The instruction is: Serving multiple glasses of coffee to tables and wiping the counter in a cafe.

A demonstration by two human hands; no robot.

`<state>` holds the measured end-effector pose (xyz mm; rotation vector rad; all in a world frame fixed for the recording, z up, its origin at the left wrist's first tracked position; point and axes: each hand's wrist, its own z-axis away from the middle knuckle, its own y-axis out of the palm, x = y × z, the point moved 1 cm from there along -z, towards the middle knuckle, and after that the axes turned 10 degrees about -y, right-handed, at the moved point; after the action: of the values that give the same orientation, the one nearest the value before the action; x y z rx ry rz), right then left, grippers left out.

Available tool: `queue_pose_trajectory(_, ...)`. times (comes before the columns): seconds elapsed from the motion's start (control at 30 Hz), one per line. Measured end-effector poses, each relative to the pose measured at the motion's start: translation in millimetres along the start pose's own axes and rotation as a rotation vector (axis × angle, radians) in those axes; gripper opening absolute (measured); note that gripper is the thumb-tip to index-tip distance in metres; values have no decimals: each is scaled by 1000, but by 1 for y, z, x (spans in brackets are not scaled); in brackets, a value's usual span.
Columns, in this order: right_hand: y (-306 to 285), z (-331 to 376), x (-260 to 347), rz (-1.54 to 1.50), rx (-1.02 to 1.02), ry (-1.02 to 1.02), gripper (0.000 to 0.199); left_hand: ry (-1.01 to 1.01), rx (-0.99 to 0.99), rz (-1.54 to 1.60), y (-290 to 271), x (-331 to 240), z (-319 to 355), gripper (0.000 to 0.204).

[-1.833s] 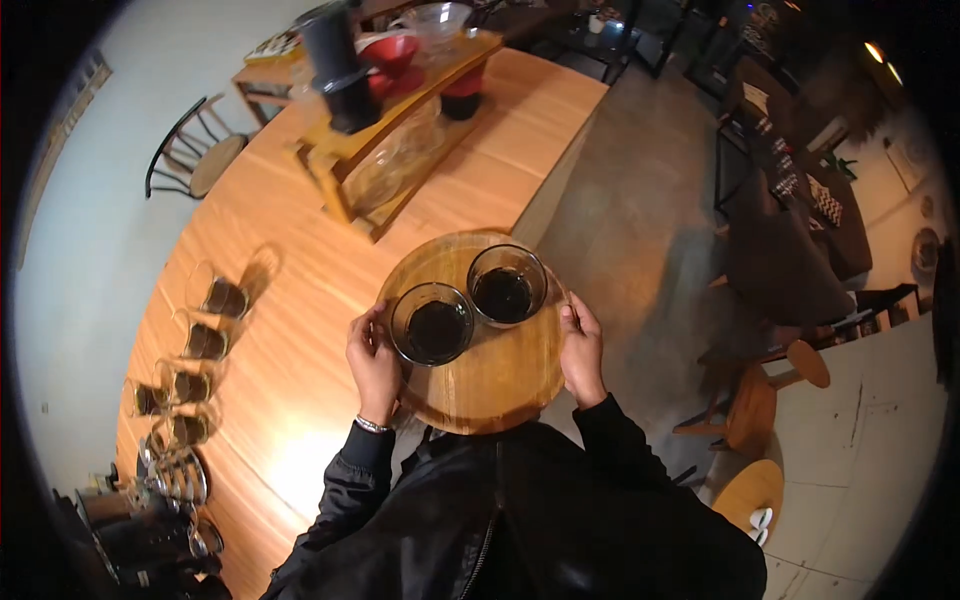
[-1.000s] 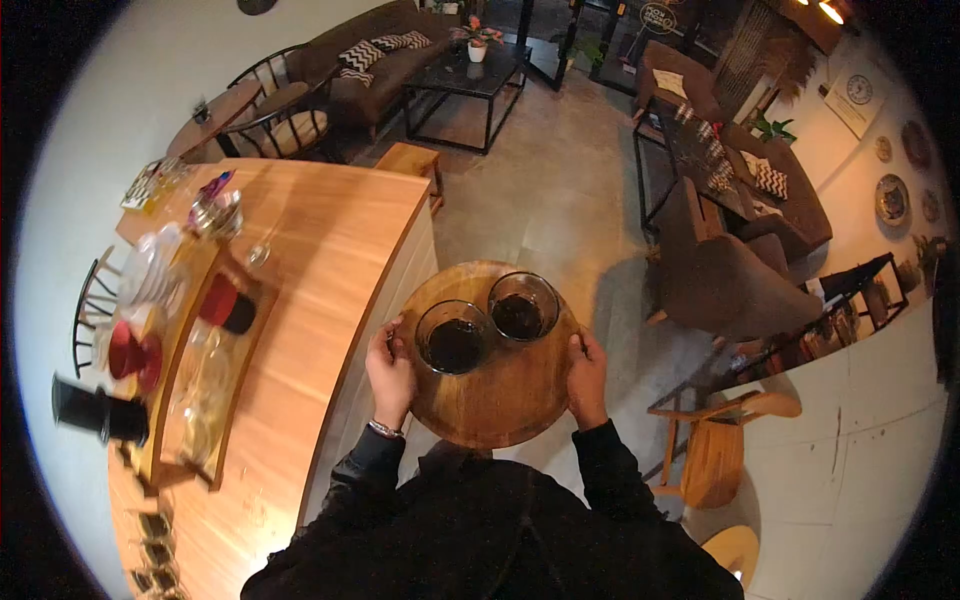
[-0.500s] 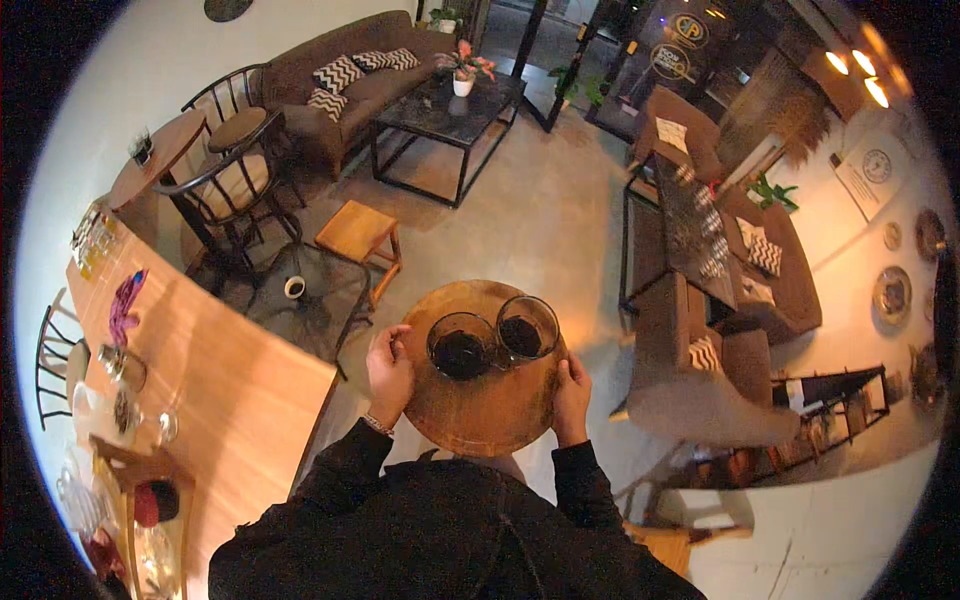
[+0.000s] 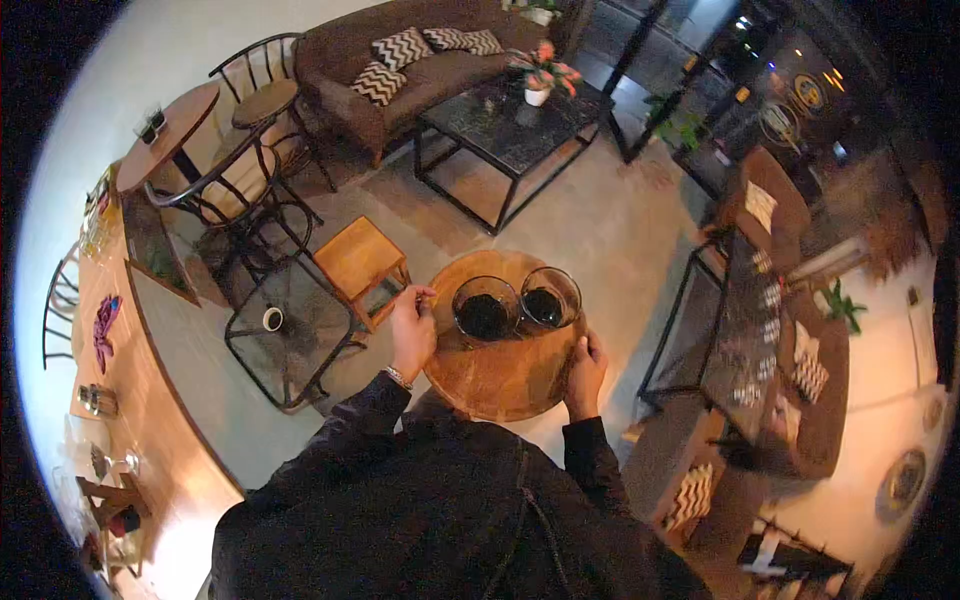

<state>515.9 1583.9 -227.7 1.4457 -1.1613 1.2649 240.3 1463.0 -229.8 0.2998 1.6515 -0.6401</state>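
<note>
A round wooden tray (image 4: 505,375) is held level in front of me by its two sides. My left hand (image 4: 412,332) grips its left edge, and my right hand (image 4: 587,378) is closed on the right edge. Two clear glass cups, a left one (image 4: 485,316) and a right one (image 4: 544,306), stand close together toward the tray's far side. Both have something dark inside; whether it is liquid I cannot tell. The fingers under the tray are hidden.
Left of the tray stand a wooden stool (image 4: 360,255) and a glass-topped table (image 4: 290,350) with a white cup (image 4: 272,319). A black coffee table (image 4: 510,130) lies ahead, holding a potted plant (image 4: 537,97). Sofas (image 4: 815,420) line the right; a wooden counter (image 4: 165,420) runs along the left.
I have moved forward and the view has swung left, so the stool and coffee table appear closer and the counter has slipped back. The tray with both cups stays in my hands.
</note>
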Motion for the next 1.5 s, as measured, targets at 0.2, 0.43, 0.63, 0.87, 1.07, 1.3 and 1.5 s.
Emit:
queue_pose_trajectory(0.2,17,-177,-42,-109,-6,-14,30,108,-105,-79,115,7,-125,15)
queue_pose_trajectory(0.43,54,-368,-64,-20,56,-50,34,140,-177,52,230,10,-278,17)
queue_pose_trajectory(0.63,70,-533,-135,5,106,-39,35,-4,-191,-31,313,-4,-381,15)
queue_pose_trajectory(0.87,152,-682,-161,74,325,20,37,-116,-486,127,371,71,-482,14)
queue_pose_trajectory(1.07,196,-775,-208,278,429,-26,36,-213,-462,158,411,105,-557,11)
queue_pose_trajectory(1.3,238,-860,-310,481,432,-29,32,-423,-381,629,469,180,-661,10)
queue_pose_trajectory(1.5,253,-906,-382,648,433,43,26,-977,-379,960,506,231,-736,11)
